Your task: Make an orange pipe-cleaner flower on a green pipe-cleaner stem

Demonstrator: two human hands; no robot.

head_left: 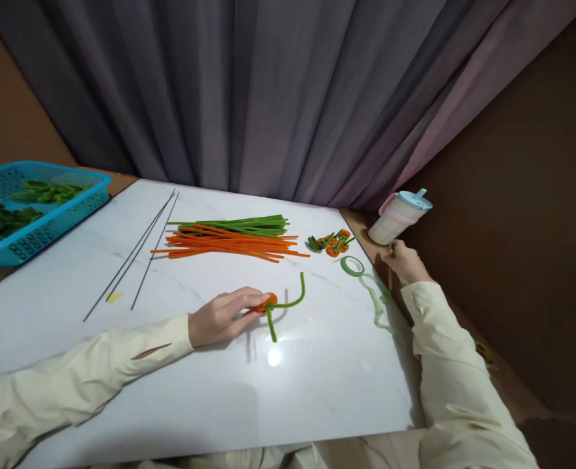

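Left hand [227, 318] mid-frame, thumb and fingers pinching a fuzzy orange disc [267, 302] just above the white marbled tabletop [317, 391]; from the disc juts a bent green fuzzy stem [295, 303], one length curving up to the right, another hanging downward. Right hand [408, 262] off at the right edge of the tabletop, fingers curled near the foot of a pale tumbler with a light-blue lid [398, 218]; cannot tell from here whether it grips anything. Right of centre, a small cluster of orange-and-green fuzzy pieces [335, 245] lies heaped; I judge these done, and the held one partway, its green lengths loose at the ends. Plenty of stock left, by my reckoning: a bundle of straight orange fuzzy stems [229, 245] in front of a bundle of straight green fuzzy stems [259, 225], upper centre. Below the cluster, a roll of green tape [345, 268] with a crumpled translucent green strip [378, 299] beside it. Left of the bundles, three thin dark rods [155, 251] lie bare, apparently unused. Far left, a blue plastic basket [68, 218] holds green leafy pieces [53, 190].
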